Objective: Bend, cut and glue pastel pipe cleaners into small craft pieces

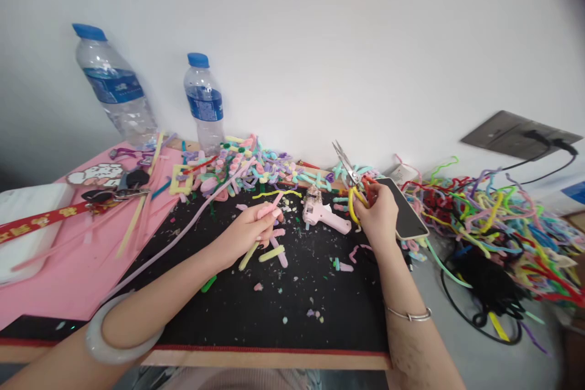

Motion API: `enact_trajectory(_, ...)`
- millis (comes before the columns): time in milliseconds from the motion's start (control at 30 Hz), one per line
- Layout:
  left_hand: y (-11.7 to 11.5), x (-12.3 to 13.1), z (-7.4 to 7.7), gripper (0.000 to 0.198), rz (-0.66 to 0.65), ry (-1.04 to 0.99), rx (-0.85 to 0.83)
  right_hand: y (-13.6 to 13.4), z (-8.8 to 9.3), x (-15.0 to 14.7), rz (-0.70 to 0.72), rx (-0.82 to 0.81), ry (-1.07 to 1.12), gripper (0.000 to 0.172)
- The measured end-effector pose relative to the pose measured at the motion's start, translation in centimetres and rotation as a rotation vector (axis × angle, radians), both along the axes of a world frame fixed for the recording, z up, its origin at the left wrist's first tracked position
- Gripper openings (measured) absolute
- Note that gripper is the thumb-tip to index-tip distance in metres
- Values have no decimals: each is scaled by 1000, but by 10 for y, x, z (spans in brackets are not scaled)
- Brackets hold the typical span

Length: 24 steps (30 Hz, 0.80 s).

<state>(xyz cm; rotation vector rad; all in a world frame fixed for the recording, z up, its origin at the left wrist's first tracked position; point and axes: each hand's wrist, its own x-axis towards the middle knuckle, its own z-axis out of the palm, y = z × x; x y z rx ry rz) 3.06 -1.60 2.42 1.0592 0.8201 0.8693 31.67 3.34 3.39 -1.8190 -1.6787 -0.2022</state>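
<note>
My left hand (262, 223) is closed around a pink fuzzy stem piece (277, 201), whose tip pokes up above the fingers. Yellow and lilac pieces (273, 253) lie just below that hand on the black mat (247, 323). At the right of the mat, my right hand (377, 213) grips scissors (346, 163) with yellow and red handles. Their blades point up and left, slightly apart, toward the wall. A pale pink glue gun (325, 217) rests between the two hands.
Two bottles (114, 85) (204, 100) stand by the wall. Colourful stems (493, 213) and black cable (489, 286) crowd the right. A phone-like slab (404, 207) lies beside my right hand. Pink sheet (41, 292), keys (132, 180) and white box (31, 213) occupy the left.
</note>
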Motion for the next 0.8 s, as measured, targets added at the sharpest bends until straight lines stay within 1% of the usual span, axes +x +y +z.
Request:
enact_trajectory(67, 1, -1, 1, 21, 1, 0, -1, -8, 6, -6, 106, -20, 16, 22)
enact_trajectory(133, 2, -1, 3, 23, -9, -40, -19, -16, 10, -15, 266, -83, -13, 15)
enact_trajectory(167, 2, -1, 4, 24, -15, -69, -38, -20, 12, -19, 334, -119, -34, 15)
enact_trajectory(233, 4, -2, 5, 26, -29, -124, -87, -27, 14, -28, 427, -188, -64, 23)
enact_trajectory(267, 4, -3, 6, 27, -46, -144, -112, -29, 14, -31, 458, -226, -75, 28)
enact_trajectory(333, 5, -6, 7, 29, -119, -163, -138, -33, 15, -35, 494, -297, -86, 39)
enact_trajectory(400, 5, -9, 9, 30, -214, -159, -130, -34, 16, -37, 515, -357, -93, 43)
enact_trajectory(467, 5, -12, 9, 29, -275, -136, -108, -36, 18, -37, 542, -396, -104, 41)
enact_trajectory(600, 6, -15, 10, 27, -333, -82, -92, -39, 24, -42, 642, -440, -123, 33)
enact_trajectory(700, 7, -15, 10, 31, -401, -33, -98, -42, 27, -46, 715, -440, -102, 33)
enact_trajectory(800, 7, -15, 10, 36, -461, 13, -94, -44, 27, -48, 753, -438, -83, 32)
